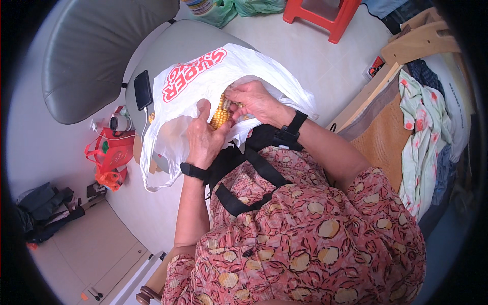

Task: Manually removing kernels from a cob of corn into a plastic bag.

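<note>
A corn cob (pixel 220 118) with yellow kernels is held over a white plastic carrier bag (pixel 249 60) with red print. My left hand (pixel 202 133) is closed around the cob's lower left side, thumb pointing up. From the right, my right hand (pixel 258 103) grips the cob's upper end, fingers bent and pressed against it. Part of the cob there looks pale, as if bare of kernels. Below my hands the bag gapes; a few yellow bits show near its edges. My right fingertips are partly hidden, so I cannot tell whether loose kernels are between them.
The bag lies on a grey padded chair seat (pixel 201 38), beside a black phone (pixel 143 90) on a white cable. A red stool (pixel 321 18) stands at the back. Red bags (pixel 113 152) sit at left. At right, clothes (pixel 423 127) lie on a wooden-framed seat (pixel 378 147).
</note>
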Motion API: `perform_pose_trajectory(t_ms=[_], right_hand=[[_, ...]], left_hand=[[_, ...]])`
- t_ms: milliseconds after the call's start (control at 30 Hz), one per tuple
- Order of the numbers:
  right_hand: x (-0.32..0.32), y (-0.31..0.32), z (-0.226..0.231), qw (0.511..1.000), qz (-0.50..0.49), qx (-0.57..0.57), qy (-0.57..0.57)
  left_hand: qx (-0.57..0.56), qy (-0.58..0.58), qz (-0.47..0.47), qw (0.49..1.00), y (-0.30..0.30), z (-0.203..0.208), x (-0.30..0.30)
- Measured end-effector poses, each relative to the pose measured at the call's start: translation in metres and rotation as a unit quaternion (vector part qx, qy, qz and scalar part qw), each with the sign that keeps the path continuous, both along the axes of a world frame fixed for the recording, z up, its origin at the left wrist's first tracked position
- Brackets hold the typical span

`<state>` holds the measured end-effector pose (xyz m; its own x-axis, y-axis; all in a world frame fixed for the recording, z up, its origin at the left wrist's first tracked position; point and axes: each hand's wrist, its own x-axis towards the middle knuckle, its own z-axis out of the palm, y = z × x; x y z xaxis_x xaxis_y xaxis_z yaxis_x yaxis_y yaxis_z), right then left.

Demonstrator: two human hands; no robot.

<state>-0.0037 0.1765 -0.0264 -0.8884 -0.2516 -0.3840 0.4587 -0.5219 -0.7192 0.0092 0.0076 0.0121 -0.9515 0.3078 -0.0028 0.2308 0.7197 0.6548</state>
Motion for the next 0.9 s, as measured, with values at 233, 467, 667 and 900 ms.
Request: perform_pose_trajectory(t_ms=[233, 467, 667, 900], right_hand=[[0.001, -0.001, -0.005, 0.999, -0.007, -0.027, 0.016], [0.004, 0.002, 0.008, 0.998, -0.015, -0.063, 0.006], [0.003, 0.003, 0.005, 1.000, 0.008, -0.018, 0.009], [0.005, 0.004, 0.004, 1.000, 0.015, -0.009, 0.021]], left_hand=[[0.008, -0.018, -0.011, 1.000, -0.003, -0.002, -0.002], [-0.067, 0.048, -0.026, 0.996, -0.007, -0.007, -0.002], [-0.026, 0.049, -0.023, 0.998, -0.008, -0.013, -0.002], [-0.024, -0.005, -0.014, 1.000, -0.008, -0.011, -0.003]])
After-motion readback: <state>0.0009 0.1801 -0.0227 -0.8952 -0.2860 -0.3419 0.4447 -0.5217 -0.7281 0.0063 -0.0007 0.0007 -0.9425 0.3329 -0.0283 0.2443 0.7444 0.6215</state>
